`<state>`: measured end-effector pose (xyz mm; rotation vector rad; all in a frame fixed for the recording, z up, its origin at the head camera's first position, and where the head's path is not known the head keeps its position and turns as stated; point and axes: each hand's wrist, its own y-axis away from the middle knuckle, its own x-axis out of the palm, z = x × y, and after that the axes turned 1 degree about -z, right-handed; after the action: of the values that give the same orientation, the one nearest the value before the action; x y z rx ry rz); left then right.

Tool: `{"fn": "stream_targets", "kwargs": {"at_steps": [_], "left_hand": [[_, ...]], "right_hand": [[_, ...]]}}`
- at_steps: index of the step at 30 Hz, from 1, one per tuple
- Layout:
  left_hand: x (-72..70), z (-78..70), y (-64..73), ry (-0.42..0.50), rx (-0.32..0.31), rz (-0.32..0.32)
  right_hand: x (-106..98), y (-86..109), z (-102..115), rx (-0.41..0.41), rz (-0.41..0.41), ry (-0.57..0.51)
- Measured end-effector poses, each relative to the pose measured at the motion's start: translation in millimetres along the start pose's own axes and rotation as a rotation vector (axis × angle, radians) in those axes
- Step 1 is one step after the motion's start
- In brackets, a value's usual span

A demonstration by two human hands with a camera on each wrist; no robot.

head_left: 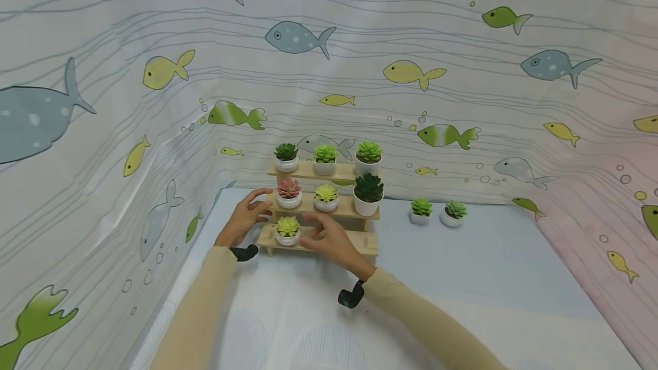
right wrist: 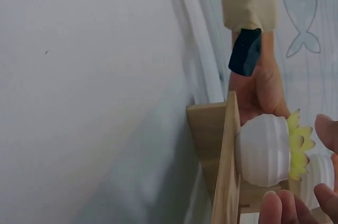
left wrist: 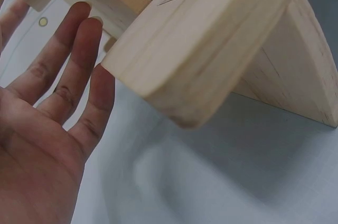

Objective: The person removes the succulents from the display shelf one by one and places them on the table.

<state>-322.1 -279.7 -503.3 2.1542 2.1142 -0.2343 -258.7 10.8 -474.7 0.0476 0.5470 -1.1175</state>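
A three-tier wooden plant stand (head_left: 362, 241) holds several small potted succulents. On its bottom step, at the left, sits a yellow-green succulent (head_left: 288, 227) in a white ribbed pot (right wrist: 262, 150). My right hand (head_left: 333, 241) is just right of that pot, thumb and fingers spread apart and holding nothing. At the stand's left end is my left hand (head_left: 244, 220), its fingers loosely extended. The left wrist view shows those fingertips beside the wooden step's end (left wrist: 174, 92); one seems to touch it. Above the pot, a pink succulent (head_left: 289, 188) stands on the middle step.
The middle step also bears a yellow-green succulent (head_left: 326, 194) and a tall dark green one (head_left: 368, 190). Three green succulents line the top, including a dark one (head_left: 286, 153). Two more, a square-potted one (head_left: 421, 208) and a round-potted one (head_left: 454, 212), stand on the table to the right.
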Motion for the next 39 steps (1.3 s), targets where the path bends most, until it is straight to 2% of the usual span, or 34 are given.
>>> {"fn": "stream_targets", "kwargs": {"at_steps": [12, 20, 24, 30, 39], "left_hand": [[-0.3, -2.5, 0.2, 0.026, -0.015, 0.026], [2.0, -27.9, 13.2, 0.046, -0.036, 0.054], [3.2, -33.7, 17.1, 0.05, -0.038, 0.05], [3.2, -33.3, 17.5, 0.058, -0.033, 0.05], [2.7, -30.4, 16.9, 0.061, -0.037, 0.051]], "right_hand": [[16, -8.4, -4, 0.085, -0.003, 0.009], [22, -10.8, -4, 0.116, -0.008, 0.048], [24, -13.6, -5, 0.115, -0.01, 0.062], [26, -15.8, -6, 0.134, -0.012, 0.058], [27, -18.1, -2, 0.114, 0.002, 0.027]]}}
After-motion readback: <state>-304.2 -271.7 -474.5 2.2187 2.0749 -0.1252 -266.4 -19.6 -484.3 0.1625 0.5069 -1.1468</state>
